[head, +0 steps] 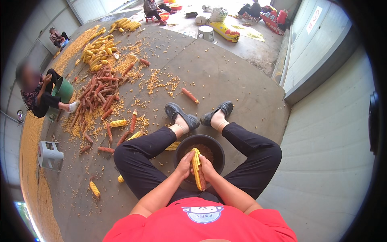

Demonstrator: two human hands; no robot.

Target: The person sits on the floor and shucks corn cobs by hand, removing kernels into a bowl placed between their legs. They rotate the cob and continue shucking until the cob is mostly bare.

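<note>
Both my hands grip one partly shelled corn cob (198,174), held lengthwise above a dark bucket (221,150) between my legs. My left hand (184,165) wraps its left side, and my right hand (208,168) presses along its right side. Yellow kernels still cover much of the cob, while a reddish bare strip shows low on its right. Inside the bucket lies a brownish layer, too dim to make out fully. A yellow ear of corn (173,146) rests on the floor against the bucket's left side, partly behind my leg.
Bare red cobs (101,87) lie heaped to the left, with unshelled yellow ears (98,51) beyond. Loose kernels are scattered over the concrete floor. A person (39,87) sits at left by a green bucket (63,89). A plastic stool (50,155) stands nearer. At right rises a panel wall (329,145).
</note>
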